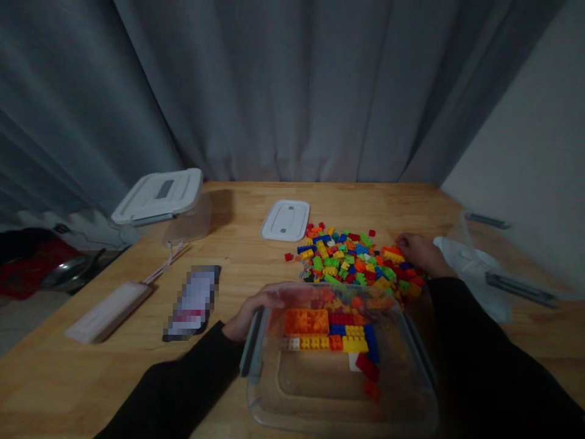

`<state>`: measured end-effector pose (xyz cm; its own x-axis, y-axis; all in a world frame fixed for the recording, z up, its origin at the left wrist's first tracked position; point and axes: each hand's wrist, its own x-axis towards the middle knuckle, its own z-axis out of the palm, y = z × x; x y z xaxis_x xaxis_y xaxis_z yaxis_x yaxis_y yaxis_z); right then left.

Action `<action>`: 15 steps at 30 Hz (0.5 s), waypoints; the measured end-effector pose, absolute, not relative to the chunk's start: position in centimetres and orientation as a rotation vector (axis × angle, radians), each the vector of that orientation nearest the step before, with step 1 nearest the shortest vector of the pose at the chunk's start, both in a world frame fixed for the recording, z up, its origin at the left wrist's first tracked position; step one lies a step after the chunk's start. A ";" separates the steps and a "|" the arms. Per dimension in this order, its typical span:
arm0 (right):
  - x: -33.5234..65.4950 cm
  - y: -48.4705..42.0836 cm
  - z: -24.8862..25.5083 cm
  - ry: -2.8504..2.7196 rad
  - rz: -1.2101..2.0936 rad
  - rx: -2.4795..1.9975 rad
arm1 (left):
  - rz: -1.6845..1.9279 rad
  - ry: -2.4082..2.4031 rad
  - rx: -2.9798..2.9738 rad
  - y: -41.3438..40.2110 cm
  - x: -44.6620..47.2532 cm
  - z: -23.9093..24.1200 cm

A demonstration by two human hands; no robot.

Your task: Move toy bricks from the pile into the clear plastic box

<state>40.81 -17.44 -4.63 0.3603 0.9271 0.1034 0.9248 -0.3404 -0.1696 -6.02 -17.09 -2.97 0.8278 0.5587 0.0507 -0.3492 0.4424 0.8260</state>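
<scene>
In front of me stands a clear plastic box [338,414] with grey side clips. Inside it lie several building bricks, among them a large orange brick [306,322], a yellow brick [354,344] and a red brick [367,367]. My left hand [256,311] grips the box at its far left corner, fingers over the rim. Beyond the box spreads a heap of colourful building bricks [345,256]. My right hand [423,253] is at the heap's right edge, fingers curled together beside orange and yellow bricks; whatever is in them is hidden.
A white lid [286,221] lies behind the heap. At the left are a lidded box [187,222], a phone [194,302] and a pale pink power bank [109,311] with a cord. Another clear container [479,280] with clips stands at the right. A grey curtain [292,91] hangs behind the table.
</scene>
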 end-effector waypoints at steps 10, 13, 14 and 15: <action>41.0 -17.3 -4.4 -1.674 -0.009 -2.429 | 0.568 0.250 0.956 -17.0 -6.2 -3.0; 41.0 -17.4 -4.2 -1.650 -0.005 -2.430 | 0.572 0.251 0.949 -17.1 -6.1 -2.8; 40.9 -17.4 -4.1 -1.645 -0.005 -2.426 | 0.571 0.249 0.946 -17.1 -6.1 -2.8; 40.9 -17.5 -4.1 -1.646 -0.007 -2.418 | 0.571 0.247 0.942 -17.1 -6.0 -2.8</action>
<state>40.94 -17.46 -4.06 0.3743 0.9189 0.1246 0.9199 -0.3509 -0.1751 -6.04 -17.15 -2.77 0.8264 0.5614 0.0440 -0.3527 0.4551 0.8176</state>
